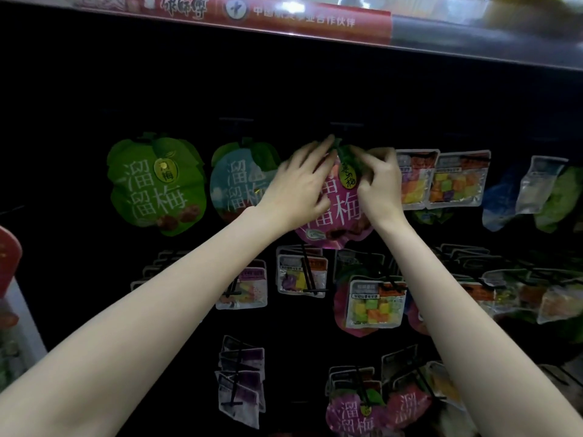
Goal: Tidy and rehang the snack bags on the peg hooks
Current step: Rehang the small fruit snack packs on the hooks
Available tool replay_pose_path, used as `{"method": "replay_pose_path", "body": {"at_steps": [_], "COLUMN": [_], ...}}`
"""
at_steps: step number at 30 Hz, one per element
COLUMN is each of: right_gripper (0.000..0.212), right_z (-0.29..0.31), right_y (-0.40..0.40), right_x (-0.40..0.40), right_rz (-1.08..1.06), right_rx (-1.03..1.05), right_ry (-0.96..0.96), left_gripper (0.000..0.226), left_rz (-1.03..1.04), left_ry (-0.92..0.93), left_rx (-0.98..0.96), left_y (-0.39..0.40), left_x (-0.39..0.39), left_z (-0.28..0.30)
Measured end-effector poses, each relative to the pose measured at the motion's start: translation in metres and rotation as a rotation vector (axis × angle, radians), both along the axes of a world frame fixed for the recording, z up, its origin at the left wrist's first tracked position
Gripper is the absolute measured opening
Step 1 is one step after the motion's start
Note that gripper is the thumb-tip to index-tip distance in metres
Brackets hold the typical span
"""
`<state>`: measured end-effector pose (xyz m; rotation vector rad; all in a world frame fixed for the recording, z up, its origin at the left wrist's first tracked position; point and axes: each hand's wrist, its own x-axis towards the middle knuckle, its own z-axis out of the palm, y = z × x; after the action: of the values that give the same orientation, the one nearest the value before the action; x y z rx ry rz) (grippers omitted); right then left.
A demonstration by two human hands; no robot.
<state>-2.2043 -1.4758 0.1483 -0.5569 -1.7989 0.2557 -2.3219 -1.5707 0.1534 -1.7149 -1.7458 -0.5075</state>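
Note:
A pink plum-shaped snack bag (342,216) with a green leaf top hangs in the top row of a dark peg wall. My left hand (299,184) lies over its left side, fingers reaching up to the leaf top. My right hand (378,184) pinches the bag's upper right edge beside the yellow label. The peg hook (346,125) sits just above the bag's top; the hanging hole is hidden by my fingers.
A green plum bag (156,184) and a blue plum bag (236,181) hang to the left. Clear bags of coloured cubes (454,181) hang to the right. Lower rows hold several small bags on black pegs (307,272). A red-labelled shelf edge (284,17) runs overhead.

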Motion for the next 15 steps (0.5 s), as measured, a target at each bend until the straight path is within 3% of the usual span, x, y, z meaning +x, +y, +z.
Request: {"method": "replay_pose_path", "body": {"at_steps": [5,9,13,15], "right_gripper": [0.048,0.052,0.06,0.052], "right_z": [0.0,-0.001,-0.008,-0.02], "right_y": [0.007,0.02,0.01,0.003], "right_x": [0.004,-0.002,0.001,0.012], "right_rz": [0.014,0.029,-0.078,-0.088], "right_rx": [-0.064,-0.14,-0.094,-0.071], "right_ry": [0.004,-0.091,-0.264,-0.273], "left_gripper": [0.06,0.066,0.054,0.055], "left_rz": [-0.014,0.062,0.133,0.156], "left_ry": [0.018,0.031,-0.012,-0.033], "left_rx": [0.011,0.063,-0.045,-0.09], "left_y": [0.011,0.017,0.017,0.012], "left_x": [0.003,0.006,-0.004,-0.006], "left_z": [-0.001,-0.003,-0.022,-0.039]}}
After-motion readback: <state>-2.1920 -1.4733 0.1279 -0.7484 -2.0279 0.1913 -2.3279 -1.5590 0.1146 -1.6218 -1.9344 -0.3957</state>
